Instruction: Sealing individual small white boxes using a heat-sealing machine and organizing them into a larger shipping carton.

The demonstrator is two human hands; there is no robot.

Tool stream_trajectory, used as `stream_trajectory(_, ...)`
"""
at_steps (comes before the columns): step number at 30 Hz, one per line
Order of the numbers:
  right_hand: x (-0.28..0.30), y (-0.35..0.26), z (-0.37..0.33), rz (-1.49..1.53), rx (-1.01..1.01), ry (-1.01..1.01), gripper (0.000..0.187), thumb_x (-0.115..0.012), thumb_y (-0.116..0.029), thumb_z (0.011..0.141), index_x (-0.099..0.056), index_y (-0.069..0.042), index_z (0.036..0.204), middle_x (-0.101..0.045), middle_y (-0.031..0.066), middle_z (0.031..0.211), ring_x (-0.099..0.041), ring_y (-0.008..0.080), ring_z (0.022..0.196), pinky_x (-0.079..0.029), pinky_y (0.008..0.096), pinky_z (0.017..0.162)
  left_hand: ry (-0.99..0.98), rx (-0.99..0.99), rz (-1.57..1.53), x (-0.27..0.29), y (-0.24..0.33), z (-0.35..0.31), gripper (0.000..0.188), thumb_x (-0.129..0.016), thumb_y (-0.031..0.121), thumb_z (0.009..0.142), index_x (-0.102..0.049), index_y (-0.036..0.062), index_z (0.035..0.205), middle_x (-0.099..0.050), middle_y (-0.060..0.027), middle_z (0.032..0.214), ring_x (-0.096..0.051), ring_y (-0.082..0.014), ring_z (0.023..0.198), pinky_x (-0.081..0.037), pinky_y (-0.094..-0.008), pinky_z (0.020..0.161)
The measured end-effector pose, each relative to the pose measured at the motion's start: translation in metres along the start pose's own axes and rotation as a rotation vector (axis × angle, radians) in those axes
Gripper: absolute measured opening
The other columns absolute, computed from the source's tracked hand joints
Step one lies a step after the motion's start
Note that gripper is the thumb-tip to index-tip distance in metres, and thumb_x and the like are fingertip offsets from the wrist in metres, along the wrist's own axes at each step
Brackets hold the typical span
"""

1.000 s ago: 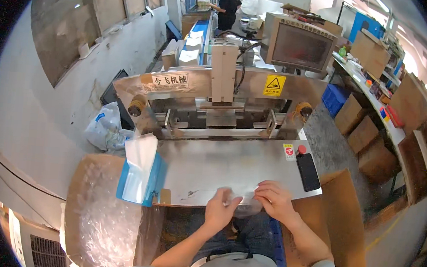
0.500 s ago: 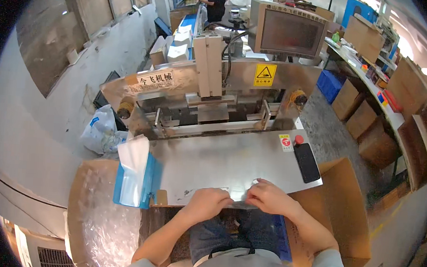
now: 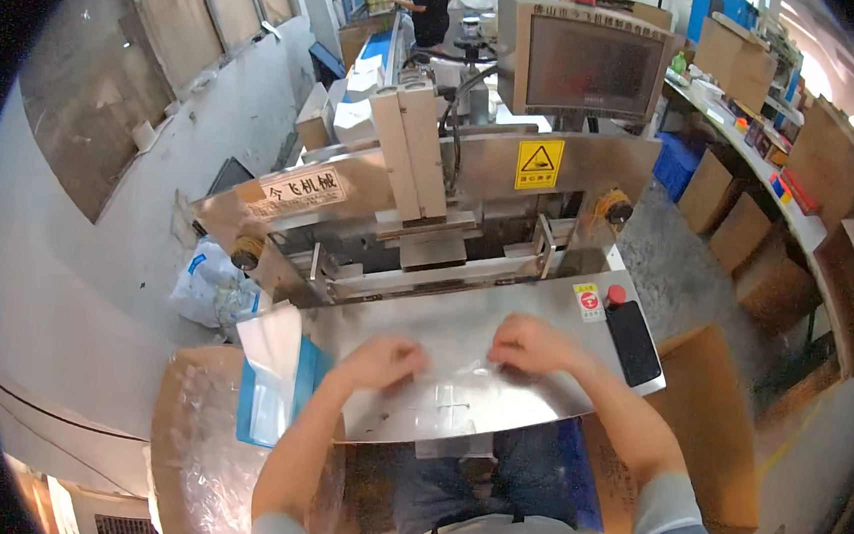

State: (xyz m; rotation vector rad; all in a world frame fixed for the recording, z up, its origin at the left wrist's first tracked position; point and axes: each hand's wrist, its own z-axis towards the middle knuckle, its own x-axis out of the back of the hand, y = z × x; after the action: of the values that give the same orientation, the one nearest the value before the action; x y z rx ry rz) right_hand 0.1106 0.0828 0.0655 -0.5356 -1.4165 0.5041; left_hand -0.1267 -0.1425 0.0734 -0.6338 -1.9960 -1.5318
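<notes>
Over the steel worktop [image 3: 335, 410] of a machine, my two hands are held apart from each other. My right hand [image 3: 533, 346] is closed in a pinch on a clear plastic film [image 3: 479, 365], whose outline is hard to follow against the shiny metal. My left hand [image 3: 382, 362] has its fingers curled together, smeared by motion; what they hold, if anything, I cannot make out. Beyond my hands stands the machine's press head [image 3: 408, 150], above a metal block [image 3: 433, 251] in its opening.
A blue holder [image 3: 311, 368] with white sheets [image 3: 275, 350] stands at the worktop's left end. Below it, a carton [image 3: 174, 398] holds clear plastic [image 3: 215, 471]. A phone [image 3: 634, 344] and red button [image 3: 615, 295] lie right. Behind are a screen [image 3: 593, 64] and a co-worker [image 3: 430, 6].
Both hands have moved forward from the worktop's near edge onto its middle, and apart from each other. The view has shifted slightly.
</notes>
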Motion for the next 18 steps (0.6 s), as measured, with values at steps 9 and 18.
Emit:
stream_trajectory(9,0.033,0.06,0.115,-0.056,-0.209,0.167,0.024,-0.058,-0.022,0.093,-0.069,-0.003,0.1,-0.07,0.0209,0.095,-0.067,0.0393,0.091,-0.052,0.0444,0.078,0.216,0.33,-0.351,0.087,-0.029,0.111,0.02,-0.073,0.026,0.088,-0.074,0.0069,0.094,-0.068,0.0012,0.082,-0.058,-0.009,0.075,-0.047,-0.0283,0.067)
stream_trajectory(18,0.024,0.034,0.167,-0.309,-0.244,0.303,0.026,-0.059,-0.022,0.089,-0.069,0.002,0.093,-0.069,0.0258,0.089,-0.067,0.0445,0.088,-0.055,0.0515,0.081,0.474,-0.065,-0.664,0.08,-0.105,0.167,0.027,-0.083,0.024,0.08,-0.072,0.0008,0.089,-0.071,-0.0091,0.083,-0.064,-0.0179,0.075,-0.051,-0.0358,0.072)
